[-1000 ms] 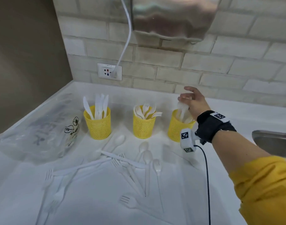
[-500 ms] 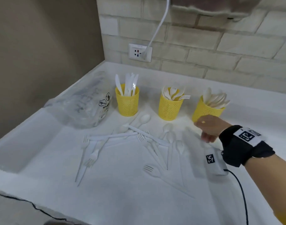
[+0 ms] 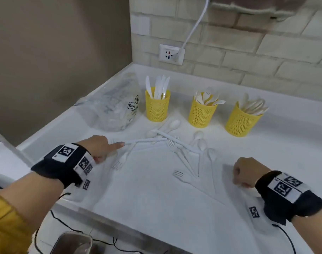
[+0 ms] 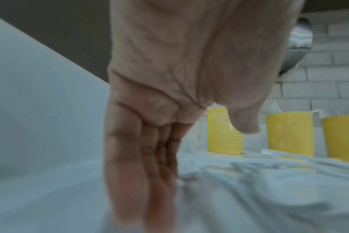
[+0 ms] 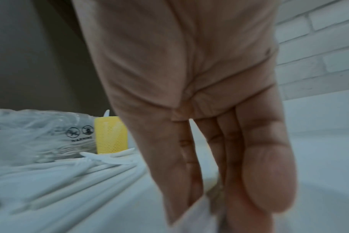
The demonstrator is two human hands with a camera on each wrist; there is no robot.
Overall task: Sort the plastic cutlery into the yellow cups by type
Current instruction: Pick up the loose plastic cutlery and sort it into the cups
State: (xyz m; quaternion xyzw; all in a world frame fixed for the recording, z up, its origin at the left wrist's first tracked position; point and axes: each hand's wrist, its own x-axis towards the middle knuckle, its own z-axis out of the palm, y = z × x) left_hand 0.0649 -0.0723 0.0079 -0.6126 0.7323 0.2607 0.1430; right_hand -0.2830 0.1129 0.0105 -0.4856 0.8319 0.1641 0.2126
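Cutlery [image 3: 176, 149] is lying on the table [image 3: 156, 198] — left hand [image 3: 99, 148] is touching a knife [image 3: 145, 140] with a straight forefinger, right hand [image 3: 248, 172] is curling, empty.

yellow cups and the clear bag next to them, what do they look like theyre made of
Yellow cups: probably moulded plastic, matt, since the walls are an even perforated mesh in one uniform colour. Clear bag: thin glossy plastic film by the look of it; it is see-through, crumpled, catches glints and carries printed warning symbols.

Yellow sleeve [image 3: 4, 220], black wristbands [image 3: 65, 167], white coded tags [image 3: 286, 186]
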